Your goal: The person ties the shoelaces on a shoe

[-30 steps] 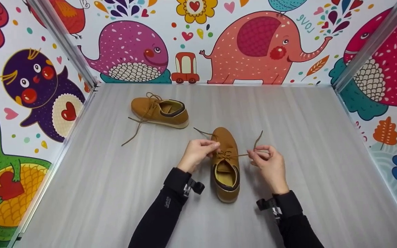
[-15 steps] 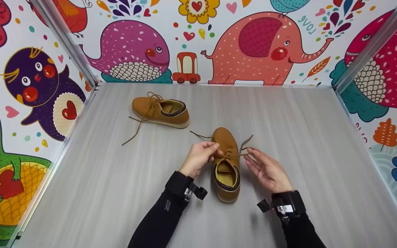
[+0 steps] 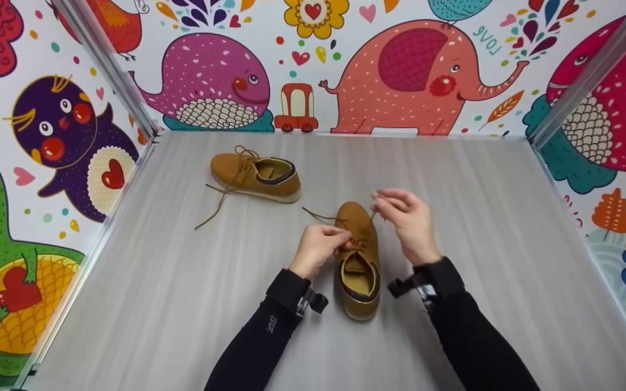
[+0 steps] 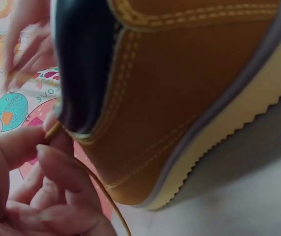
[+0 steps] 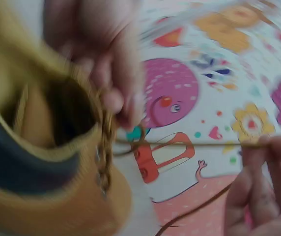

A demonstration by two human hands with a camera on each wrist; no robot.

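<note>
A tan lace-up shoe (image 3: 353, 216) stands on the floor, toe pointing away from me. Beside its left edge, my left hand (image 3: 317, 248) pinches a lace between thumb and forefinger over the lacing; in the left wrist view that lace (image 4: 98, 183) trails down from the fingertips. Right of the toe, my right hand (image 3: 412, 225) holds another stretch of shoelace (image 5: 194, 143), drawn taut from the shoe in the right wrist view. The rest of this lace hangs below the fingers. The knot area is partly hidden by the left fingers and blurred.
The matching tan shoe (image 3: 231, 169) sits farther back on the left, its loose laces (image 3: 212, 210) lying on the grey floor (image 3: 139, 282). Panels with printed cartoon animals (image 3: 400, 81) stand at the back and both sides.
My right hand shifts its hold on the lace, then moves forward and left, up beside the toe. The left hand keeps its pinch at the lacing, nearly in place.
</note>
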